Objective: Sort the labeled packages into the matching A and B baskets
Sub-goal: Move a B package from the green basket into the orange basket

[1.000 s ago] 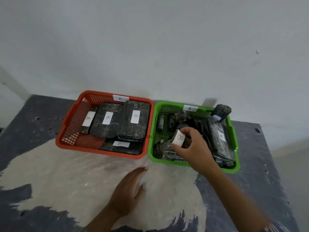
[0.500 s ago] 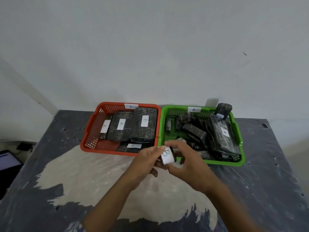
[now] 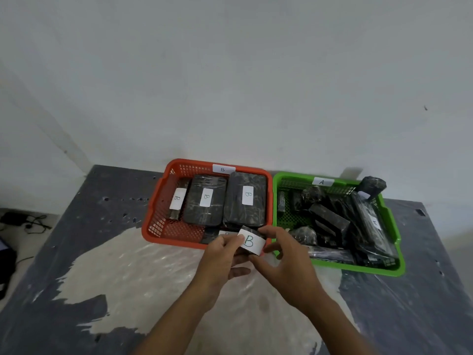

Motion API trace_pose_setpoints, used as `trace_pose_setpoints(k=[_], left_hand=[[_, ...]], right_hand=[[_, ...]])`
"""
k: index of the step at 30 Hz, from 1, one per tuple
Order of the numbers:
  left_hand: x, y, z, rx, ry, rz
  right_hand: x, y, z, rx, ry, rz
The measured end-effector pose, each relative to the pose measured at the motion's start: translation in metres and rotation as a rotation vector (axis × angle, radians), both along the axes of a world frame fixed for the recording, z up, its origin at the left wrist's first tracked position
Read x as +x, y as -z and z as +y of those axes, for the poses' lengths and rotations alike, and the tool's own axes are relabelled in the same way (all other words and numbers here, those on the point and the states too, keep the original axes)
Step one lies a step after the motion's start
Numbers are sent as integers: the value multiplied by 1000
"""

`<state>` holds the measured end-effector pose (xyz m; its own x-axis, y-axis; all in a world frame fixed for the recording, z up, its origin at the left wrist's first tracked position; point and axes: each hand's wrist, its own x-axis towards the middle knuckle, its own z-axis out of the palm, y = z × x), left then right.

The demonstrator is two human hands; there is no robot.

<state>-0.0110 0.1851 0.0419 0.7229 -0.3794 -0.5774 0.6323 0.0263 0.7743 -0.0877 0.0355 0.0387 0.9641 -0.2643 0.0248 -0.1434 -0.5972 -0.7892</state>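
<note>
A small black package with a white label marked B [image 3: 251, 240] is held in the air by both hands, just in front of the gap between the two baskets. My left hand [image 3: 222, 254] grips its left side. My right hand [image 3: 282, 254] pinches its right side and underside. The orange basket [image 3: 153, 219], tagged B on its far rim, holds several black wrapped packages with B labels. To its right, the green basket [image 3: 394, 267], tagged A, holds several black packages, one of them a long one with an A label [image 3: 374, 222].
Both baskets stand at the back of a grey table [image 3: 76, 265] with a worn pale patch in the middle, close to a white wall. A black roll [image 3: 372, 187] sits on the green basket's far right corner. Cables lie on the floor [image 3: 28, 222] at left.
My right hand lifted the B package out of the green basket and brought it forward and left. My left hand rose from the table and took hold of it too.
</note>
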Motion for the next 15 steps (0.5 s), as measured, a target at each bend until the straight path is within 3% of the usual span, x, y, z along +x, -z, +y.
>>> trace_pose_setpoints(k=[7, 11, 15], left_hand=[[46, 19, 18, 32, 2, 0], [102, 43, 21, 70, -140, 31], [172, 69, 12, 134, -226, 44]], right_hand=[[48, 9, 11, -98, -45, 51], [85, 23, 5, -181, -61, 111], [107, 49, -4, -448, -67, 260]])
